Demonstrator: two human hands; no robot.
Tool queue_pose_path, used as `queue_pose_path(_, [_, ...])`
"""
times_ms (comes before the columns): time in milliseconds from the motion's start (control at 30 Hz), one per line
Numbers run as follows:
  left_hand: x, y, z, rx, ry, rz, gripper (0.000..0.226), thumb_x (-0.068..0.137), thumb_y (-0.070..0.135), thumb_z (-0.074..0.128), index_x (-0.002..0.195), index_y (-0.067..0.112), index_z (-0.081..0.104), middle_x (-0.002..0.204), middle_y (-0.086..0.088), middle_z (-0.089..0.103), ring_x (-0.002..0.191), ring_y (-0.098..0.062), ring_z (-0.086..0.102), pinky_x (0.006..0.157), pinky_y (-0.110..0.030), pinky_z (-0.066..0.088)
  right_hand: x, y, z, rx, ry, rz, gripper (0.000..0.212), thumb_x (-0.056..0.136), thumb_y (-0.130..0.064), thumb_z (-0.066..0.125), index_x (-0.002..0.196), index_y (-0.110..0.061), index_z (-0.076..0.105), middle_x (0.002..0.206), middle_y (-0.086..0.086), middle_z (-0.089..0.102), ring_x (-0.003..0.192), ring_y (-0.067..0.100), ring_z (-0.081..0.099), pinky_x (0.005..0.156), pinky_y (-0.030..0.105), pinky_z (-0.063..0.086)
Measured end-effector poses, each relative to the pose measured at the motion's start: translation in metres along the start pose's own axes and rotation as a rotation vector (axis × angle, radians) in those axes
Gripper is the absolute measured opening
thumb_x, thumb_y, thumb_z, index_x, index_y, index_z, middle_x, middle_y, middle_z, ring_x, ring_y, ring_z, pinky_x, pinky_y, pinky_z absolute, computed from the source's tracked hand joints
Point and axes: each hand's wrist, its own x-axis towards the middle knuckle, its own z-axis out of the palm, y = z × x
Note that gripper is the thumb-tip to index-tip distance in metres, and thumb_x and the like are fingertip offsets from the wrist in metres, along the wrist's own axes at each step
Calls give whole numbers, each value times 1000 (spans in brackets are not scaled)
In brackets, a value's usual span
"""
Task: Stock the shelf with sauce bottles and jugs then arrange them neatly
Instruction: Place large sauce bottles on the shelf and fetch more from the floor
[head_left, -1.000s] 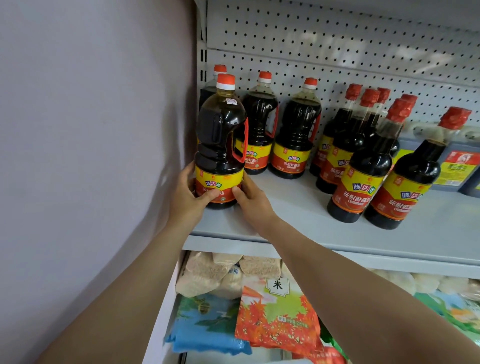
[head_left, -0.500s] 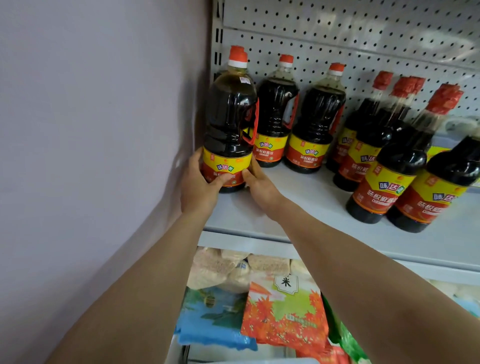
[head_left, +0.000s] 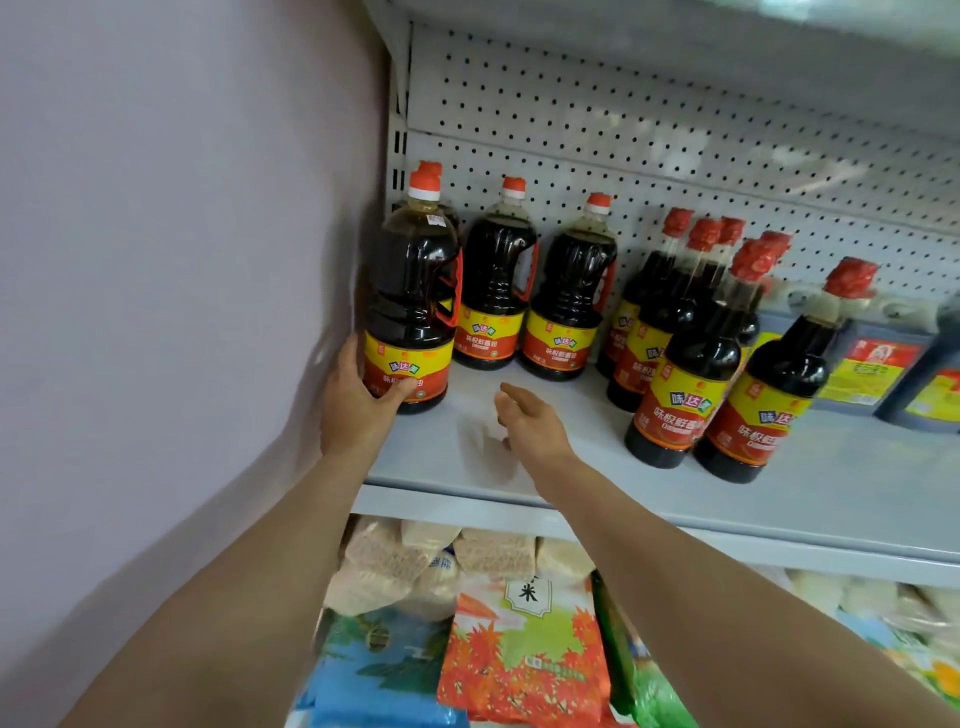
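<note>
left hand (head_left: 358, 402) gripping base of front jug (head_left: 413, 312) at shelf (head_left: 831, 499) corner, right hand (head_left: 530, 421) loose-fingered, holding nothing, above shelf

two bare forearms w/ no sleeves in view, no watch, bands or rings showing. left hand (head_left: 358, 402) and right hand (head_left: 530, 423) ungloved, nails short & plain where visible. rt hand slightly motion-blurred, so fine detail unclear. no other part of person in frame.
</note>
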Motion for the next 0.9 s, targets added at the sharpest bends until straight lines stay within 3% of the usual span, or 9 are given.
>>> queue_pose_path(100, [-18, 15, 3, -14, 138, -112, 108, 66, 51, 86, 152, 20, 28, 152, -11, 41, 139, -32, 41, 110, -51, 40, -26, 12, -53, -29, 40, 12, 40, 100, -36, 57, 139, -28, 57, 124, -1, 65, 112, 19, 62, 105, 45, 50])
queue_pose_path(233, [-82, 56, 31, -92, 225, -97, 91, 74, 32, 85, 148, 12, 35, 144, -17, 43, 134, -35, 40, 106, -49, 41, -64, 28, -119, -49, 89, 55, 43, 98, -32, 63, 138, -18, 58, 106, -9, 64, 107, 19, 61, 106, 46, 49])
queue_pose_path(333, [-138, 88, 67, -119, 99, -42, 90, 80, 35, 80, 152, 15, 30, 152, -13, 33, 141, -30, 32, 112, -47, 35, -100, 37, -166, -74, 134, 35, 41, 95, -31, 68, 134, -20, 62, 126, 1, 64, 115, 20, 59, 104, 43, 49])
queue_pose_path(400, [-175, 110, 92, -98, 3, 17, 88, 81, 40, 79, 151, 17, 31, 151, -9, 34, 138, -27, 38, 109, -46, 40, -130, 46, -205, -78, 176, 32, 45, 91, -33, 72, 134, -24, 61, 134, 3, 62, 119, 20, 59, 95, 36, 50])
queue_pose_path(500, [-222, 140, 121, -87, -184, 37, 80, 82, 39, 78, 148, 19, 38, 144, -6, 38, 123, -20, 50, 101, -38, 46, -169, 58, -256, -158, 214, 21, 57, 88, -36, 76, 140, -23, 58, 140, 6, 58, 123, 20, 58, 92, 32, 49])
queue_pose_path(633, [-304, 186, 171, 18, -476, 86, 74, 78, 38, 82, 141, 24, 47, 137, -6, 45, 105, -15, 53, 91, -31, 47, -237, 92, -337, -321, 283, 16, 62, 83, -35, 80, 140, -23, 57, 137, 7, 61, 128, 20, 55, 100, 30, 44])
queue_pose_path(767, [-395, 223, 224, 152, -672, 193, 77, 71, 36, 87, 138, 22, 51, 136, -7, 52, 118, -24, 54, 92, -29, 45, -304, 137, -413, -587, 270, 95, 70, 82, -35, 81, 144, -18, 51, 141, 8, 57, 129, 27, 53, 98, 28, 39])
queue_pose_path(900, [-482, 248, 271, 263, -817, 250, 85, 65, 38, 89, 139, 24, 50, 137, -8, 51, 122, -27, 51, 99, -33, 45, -368, 192, -477, -631, 269, 204, 77, 80, -41, 82, 146, -24, 45, 143, 5, 53, 125, 27, 55, 97, 33, 46])
